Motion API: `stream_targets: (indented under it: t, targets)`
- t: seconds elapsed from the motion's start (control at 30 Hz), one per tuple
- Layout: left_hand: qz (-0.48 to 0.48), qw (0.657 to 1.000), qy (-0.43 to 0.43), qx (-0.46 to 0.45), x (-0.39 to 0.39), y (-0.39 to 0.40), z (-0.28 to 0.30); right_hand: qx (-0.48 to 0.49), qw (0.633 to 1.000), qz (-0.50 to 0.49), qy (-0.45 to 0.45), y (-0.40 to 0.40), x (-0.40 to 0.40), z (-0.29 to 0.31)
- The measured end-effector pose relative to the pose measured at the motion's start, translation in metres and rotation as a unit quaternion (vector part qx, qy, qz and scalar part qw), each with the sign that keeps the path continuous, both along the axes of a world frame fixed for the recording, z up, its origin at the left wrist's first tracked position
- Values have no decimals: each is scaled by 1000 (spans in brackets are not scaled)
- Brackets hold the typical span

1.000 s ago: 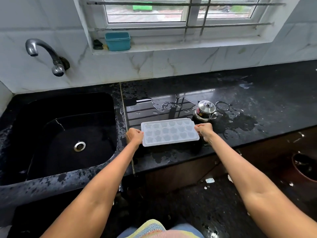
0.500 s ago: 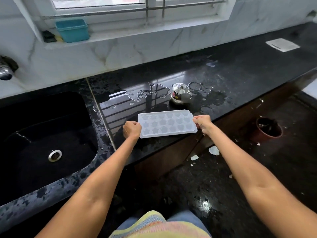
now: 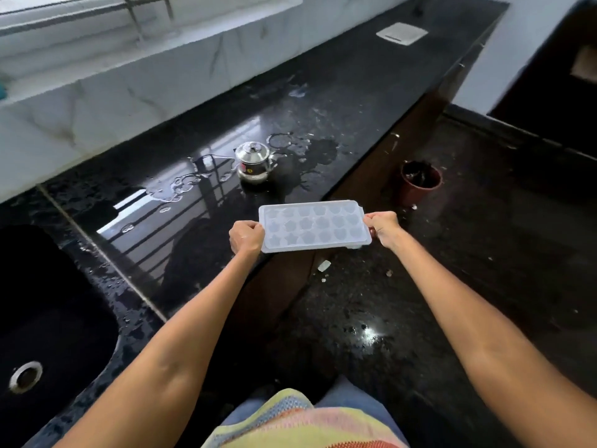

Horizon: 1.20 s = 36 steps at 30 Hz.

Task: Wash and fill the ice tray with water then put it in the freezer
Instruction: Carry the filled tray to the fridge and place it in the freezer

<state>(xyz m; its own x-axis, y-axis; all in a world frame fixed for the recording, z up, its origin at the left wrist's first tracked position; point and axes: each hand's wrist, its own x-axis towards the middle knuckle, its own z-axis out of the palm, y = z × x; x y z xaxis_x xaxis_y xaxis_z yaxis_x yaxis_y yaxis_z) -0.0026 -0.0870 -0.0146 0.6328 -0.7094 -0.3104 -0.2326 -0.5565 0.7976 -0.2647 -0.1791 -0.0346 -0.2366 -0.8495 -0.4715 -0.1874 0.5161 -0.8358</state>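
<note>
the person holds the ice tray (image 3: 314, 226) by its two short ends, roughly level, in the air over the front edge of the black counter (image 3: 339, 101). the left hand (image 3: 246, 236) is curled closed on the tray's left end, its fingers (image 3: 250, 226) folded over the rim, and the right hand (image 3: 382, 227) is closed the same way on the right end, knuckles up. the tray spans the whole gap between the two sets of fingers; it is translucent white, with rows of star and rounded moulds showing through a flat top. whether the moulds hold water cannot be told. beyond the fingers, farther in on the counter and apart from the tray, stands a small steel pot (image 3: 253, 161) with a lid, with puddles of water (image 3: 181, 185) spread beside it. past the right fingers, down on the dark floor, sits a reddish-brown bin (image 3: 420, 184). well away from the left fingers, at the near left, lies the black sink (image 3: 64, 318) with its metal drain.
</note>
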Motion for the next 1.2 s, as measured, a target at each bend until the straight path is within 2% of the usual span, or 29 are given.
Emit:
stream_targets:
  t: [0.4,0.7,1.2]
  targets:
    - [-191,981,-31,-7,-139,-36,-7,45,981,-184,36,55,-154,-19]
    - [-293,956,-28,12,-244,-42,-16,31,957,-290,0,107,-248,-22]
    - [-432,901,-25,13,-395,-26,-42,32,913,-407,5,206,-366,-42]
